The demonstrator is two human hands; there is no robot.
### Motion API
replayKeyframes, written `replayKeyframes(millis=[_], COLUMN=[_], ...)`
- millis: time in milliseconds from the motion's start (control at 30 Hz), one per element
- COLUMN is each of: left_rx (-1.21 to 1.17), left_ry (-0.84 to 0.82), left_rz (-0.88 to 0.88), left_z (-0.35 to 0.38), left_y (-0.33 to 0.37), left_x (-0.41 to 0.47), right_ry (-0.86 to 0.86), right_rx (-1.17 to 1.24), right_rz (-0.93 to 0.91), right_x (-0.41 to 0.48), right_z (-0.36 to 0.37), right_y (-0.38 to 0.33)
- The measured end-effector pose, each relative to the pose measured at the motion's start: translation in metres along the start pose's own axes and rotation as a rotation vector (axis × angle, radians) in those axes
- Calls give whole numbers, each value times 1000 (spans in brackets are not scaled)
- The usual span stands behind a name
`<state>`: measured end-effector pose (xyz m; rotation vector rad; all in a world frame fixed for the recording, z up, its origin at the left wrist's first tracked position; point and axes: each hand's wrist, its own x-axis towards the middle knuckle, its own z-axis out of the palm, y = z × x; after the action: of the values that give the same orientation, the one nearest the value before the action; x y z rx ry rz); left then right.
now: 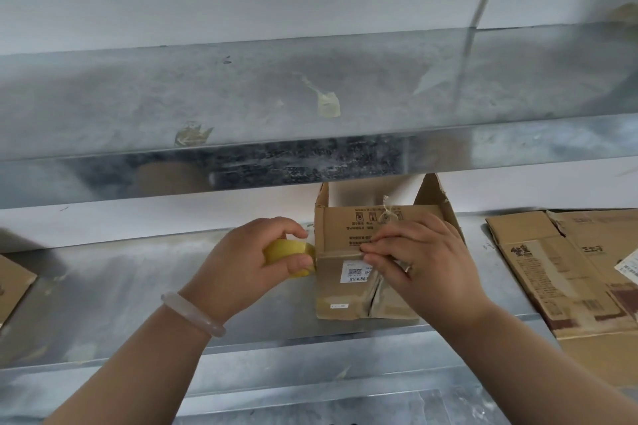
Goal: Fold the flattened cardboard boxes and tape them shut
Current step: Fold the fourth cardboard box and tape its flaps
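A small brown cardboard box point(345, 297) lies on its side on the metal shelf point(138, 286), its closed flaps with a white label facing me and open flaps pointing to the wall. My left hand point(248, 269) grips a yellow tape roll point(286, 250) against the box's left edge. My right hand point(421, 262) lies over the box's upper front edge, its fingertips pressing on the flap seam.
Flattened cardboard boxes point(569, 272) lie stacked on the shelf to the right. Another piece of cardboard point(13, 283) sits at the left edge. An upper metal shelf point(310, 134) with old tape scraps hangs just above the box.
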<state>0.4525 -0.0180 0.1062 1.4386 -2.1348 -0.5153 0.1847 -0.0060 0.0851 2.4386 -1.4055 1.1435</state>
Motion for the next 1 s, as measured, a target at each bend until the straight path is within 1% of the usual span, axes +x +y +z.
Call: replayKeyframes(millis=[33,100,167,233,333,467,533,667,733,800,867,967,1000], left_rx=[-50,-34,60,203,400,484,502,612,566,454,276,-24,-82], left_ry=[-26,-61,-61,-80,-178,-266,-289,-344,-306,-254,-221,-113,-81], left_rz=[17,44,67,84,77,76,85,120,135,118,86,100,109], left_z=[-2,-7,-9,-10,-12,-9,-8,-1,0,0,-2,-4,-4], left_y=[-3,-6,-5,-4,-6,-7,-8,-18,-23,-26,-29,-35,-36], left_x=[-2,-3,1,7,12,20,25,26,25,24,18,7,4], right_ry=[4,2,-2,0,6,12,12,16,31,40,41,28,27], right_rx=[4,5,-3,-5,-11,-7,-9,-18,-22,-24,-19,-11,-12], right_rz=[-3,-8,-1,10,4,-4,-5,-24,-29,-33,-37,-28,-32], right_x=[-1,-1,-1,-1,-1,-3,-3,-4,-4,-3,-3,-4,-5], right_z=[0,0,0,0,1,2,3,5,6,6,6,5,5], right_y=[0,0,1,2,1,2,3,4,5,6,6,7,8])
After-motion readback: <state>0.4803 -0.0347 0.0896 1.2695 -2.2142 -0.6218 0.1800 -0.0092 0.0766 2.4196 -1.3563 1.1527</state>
